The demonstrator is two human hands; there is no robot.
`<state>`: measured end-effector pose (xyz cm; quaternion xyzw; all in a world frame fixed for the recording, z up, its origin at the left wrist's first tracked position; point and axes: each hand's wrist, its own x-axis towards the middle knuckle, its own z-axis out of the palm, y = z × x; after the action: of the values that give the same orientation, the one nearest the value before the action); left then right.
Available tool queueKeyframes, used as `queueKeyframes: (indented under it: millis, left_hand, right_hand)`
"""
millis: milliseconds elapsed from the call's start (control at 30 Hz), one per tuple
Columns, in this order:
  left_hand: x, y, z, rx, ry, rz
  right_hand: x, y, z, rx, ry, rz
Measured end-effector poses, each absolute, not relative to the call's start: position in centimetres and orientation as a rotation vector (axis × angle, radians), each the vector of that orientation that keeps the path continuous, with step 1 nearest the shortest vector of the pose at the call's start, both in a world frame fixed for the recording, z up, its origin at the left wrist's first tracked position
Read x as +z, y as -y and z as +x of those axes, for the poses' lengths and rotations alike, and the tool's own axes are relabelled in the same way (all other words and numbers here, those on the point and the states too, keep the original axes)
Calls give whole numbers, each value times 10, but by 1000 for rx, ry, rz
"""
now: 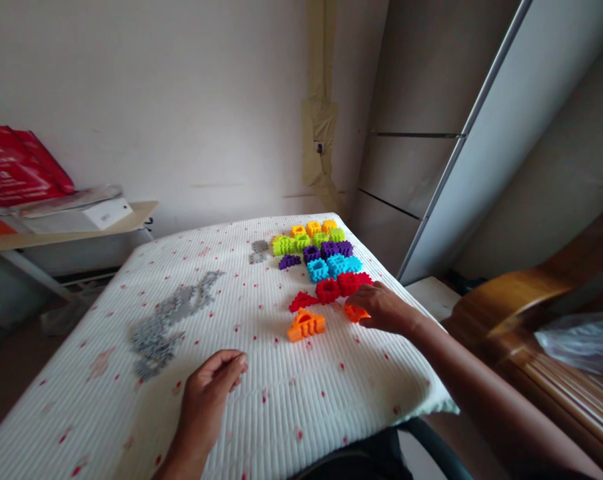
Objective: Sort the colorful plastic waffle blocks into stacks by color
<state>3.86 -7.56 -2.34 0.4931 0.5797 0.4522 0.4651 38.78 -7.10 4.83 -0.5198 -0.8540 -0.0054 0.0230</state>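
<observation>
My right hand (384, 309) reaches to the right side of the table, its fingers round an orange toothed plastic block (356, 313); they hide part of it. My left hand (208, 393) is held over the near part of the table, fingers curled and closed, with nothing visible in them. Between the hands stands another orange block (306, 325). Just beyond are red blocks (328, 291) and a flat red piece (302, 301). Farther back come light blue blocks (318, 270), purple blocks (312, 253), lime green blocks (284, 245) and yellow blocks (314, 228), grouped in rows by colour.
Grey toothed pieces (154, 340) lie heaped on the left of the white ribbed tablecloth (261, 413), with a few more grey pieces (259, 251) farther back. A side table (141, 215) holds a red bag (21, 167). A fridge (406, 160) and wooden chair (511, 300) stand right.
</observation>
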Motion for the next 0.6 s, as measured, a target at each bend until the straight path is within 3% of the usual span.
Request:
queueKeyframes:
  millis: [600]
  left_hand:
    - [-25,76,38,1111,-1423,1225]
  right_hand:
    - [48,72,386,-46,2641,-1634]
